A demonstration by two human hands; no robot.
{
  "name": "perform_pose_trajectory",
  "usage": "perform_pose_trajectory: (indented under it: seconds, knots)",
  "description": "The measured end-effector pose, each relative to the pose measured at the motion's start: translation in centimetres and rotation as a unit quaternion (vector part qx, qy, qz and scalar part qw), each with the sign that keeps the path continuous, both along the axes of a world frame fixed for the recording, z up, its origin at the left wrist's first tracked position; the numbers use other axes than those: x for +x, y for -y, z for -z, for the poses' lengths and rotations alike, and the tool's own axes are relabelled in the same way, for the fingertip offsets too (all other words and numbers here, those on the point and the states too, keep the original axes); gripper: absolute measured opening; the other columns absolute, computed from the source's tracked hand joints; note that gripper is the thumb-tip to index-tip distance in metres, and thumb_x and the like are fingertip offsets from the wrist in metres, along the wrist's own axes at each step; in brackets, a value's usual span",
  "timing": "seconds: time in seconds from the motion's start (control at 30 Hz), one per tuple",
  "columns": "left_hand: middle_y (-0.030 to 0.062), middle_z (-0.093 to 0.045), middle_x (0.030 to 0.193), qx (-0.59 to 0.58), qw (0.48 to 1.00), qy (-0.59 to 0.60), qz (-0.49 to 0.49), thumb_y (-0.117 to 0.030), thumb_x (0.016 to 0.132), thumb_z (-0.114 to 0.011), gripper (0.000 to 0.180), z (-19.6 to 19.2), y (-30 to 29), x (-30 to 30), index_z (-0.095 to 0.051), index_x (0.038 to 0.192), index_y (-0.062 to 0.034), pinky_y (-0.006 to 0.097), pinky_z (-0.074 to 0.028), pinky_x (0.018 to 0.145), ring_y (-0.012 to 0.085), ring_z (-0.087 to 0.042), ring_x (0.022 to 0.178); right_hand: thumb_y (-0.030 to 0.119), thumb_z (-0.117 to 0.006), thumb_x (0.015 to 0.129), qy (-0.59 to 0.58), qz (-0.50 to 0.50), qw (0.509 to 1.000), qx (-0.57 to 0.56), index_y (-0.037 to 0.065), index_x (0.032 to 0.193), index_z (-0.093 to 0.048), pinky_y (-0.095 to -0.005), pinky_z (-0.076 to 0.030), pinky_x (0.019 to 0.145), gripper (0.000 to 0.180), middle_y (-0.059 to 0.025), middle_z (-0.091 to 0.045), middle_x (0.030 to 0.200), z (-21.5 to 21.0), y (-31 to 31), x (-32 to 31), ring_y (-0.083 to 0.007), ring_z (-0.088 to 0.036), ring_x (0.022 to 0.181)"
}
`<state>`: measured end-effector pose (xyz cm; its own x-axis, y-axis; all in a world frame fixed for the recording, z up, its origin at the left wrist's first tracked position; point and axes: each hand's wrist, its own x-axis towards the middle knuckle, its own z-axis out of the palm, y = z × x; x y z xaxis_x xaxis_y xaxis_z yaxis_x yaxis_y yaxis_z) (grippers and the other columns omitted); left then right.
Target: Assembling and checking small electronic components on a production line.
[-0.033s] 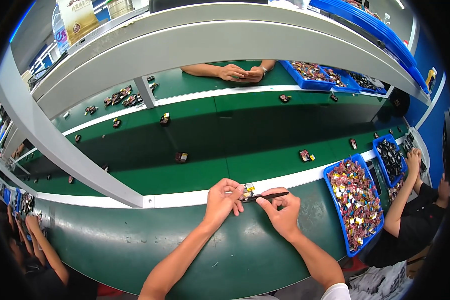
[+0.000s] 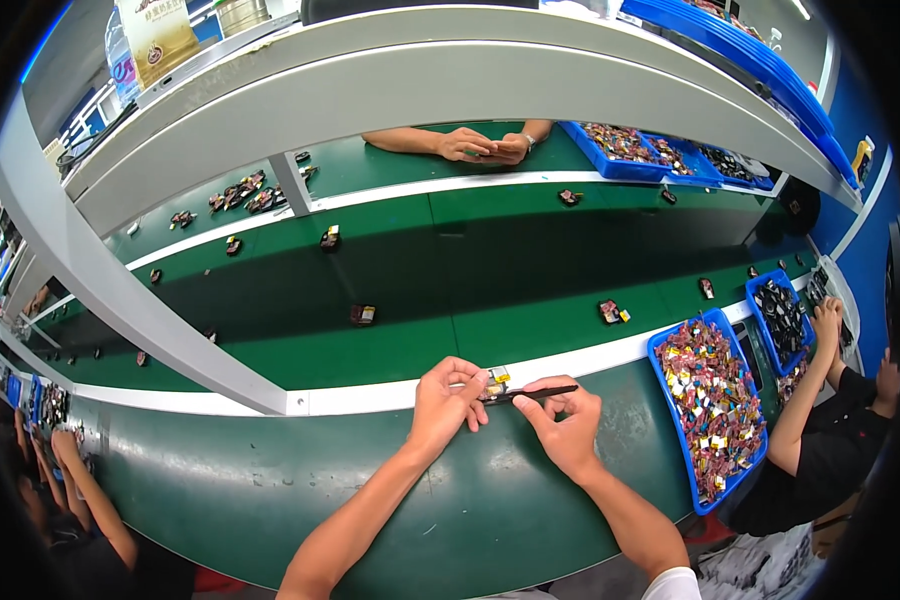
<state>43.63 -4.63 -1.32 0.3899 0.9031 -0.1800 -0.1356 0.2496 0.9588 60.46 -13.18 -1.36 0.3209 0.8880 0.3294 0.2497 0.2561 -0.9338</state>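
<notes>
My left hand (image 2: pixel 448 400) pinches a small part with a yellow and silver tab (image 2: pixel 497 378) at the near edge of the green bench (image 2: pixel 490 520). In my right hand (image 2: pixel 565 425) is a thin black tool (image 2: pixel 532 393), lying level with its tip at the small part. Both hands rest on the bench just short of the white edge strip (image 2: pixel 370 398), and my forearms come in from the lower edge.
A blue tray (image 2: pixel 667 400) heaped with small colourful parts sits to my right. Beyond the strip, a green conveyor belt (image 2: pixel 420 260) carries scattered small parts. Someone's hands (image 2: pixel 490 147) rest across the belt. A co-worker (image 2: pixel 820 400) reaches toward another blue tray (image 2: pixel 782 318) at right. A grey shelf beam (image 2: pixel 120 290) crosses on the left.
</notes>
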Motion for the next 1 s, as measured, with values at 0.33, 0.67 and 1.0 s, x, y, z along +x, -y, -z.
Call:
perform_pose_trajectory:
  seconds: [0.33,0.67,1.0]
  knots:
    - [0.0127,-0.064,0.085,0.024,0.999,0.038,0.006,-0.011,0.098,-0.065,0.019,0.4,0.7,0.4,-0.056,0.102,0.0057,0.026,-0.049,0.041,0.0187,-0.066,0.055,-0.001,-0.077,0.085,-0.166,-0.003,0.985,-0.041,-0.002,0.097,-0.068,-0.0179,-0.03,0.045,0.015,-0.0014,-0.067,0.072,-0.6,-0.2,-0.1,0.0009,-0.048,0.053]
    - [0.014,-0.065,0.089,0.032,0.997,0.069,0.012,-0.009,0.098,-0.065,0.018,0.6,0.9,0.7,-0.056,0.104,0.0057,0.026,-0.05,0.04,0.0191,-0.067,0.055,-0.002,-0.072,0.089,-0.223,-0.025,0.968,-0.112,-0.004,0.1,-0.064,-0.0193,-0.042,0.051,0.013,-0.0143,-0.074,0.089,-1.5,0.0,0.4,-0.0126,-0.072,0.079]
    - [0.0131,-0.065,0.09,0.067,0.996,0.049,-0.015,-0.008,0.096,-0.067,0.018,0.3,1.5,0.8,-0.058,0.105,0.0058,0.024,-0.048,0.042,0.0152,-0.066,0.057,-0.006,-0.07,0.089,-0.226,-0.026,0.966,-0.12,-0.006,0.1,-0.063,-0.0216,-0.053,0.066,0.013,-0.0157,-0.073,0.091,-1.2,-0.1,0.5,-0.018,-0.074,0.085]
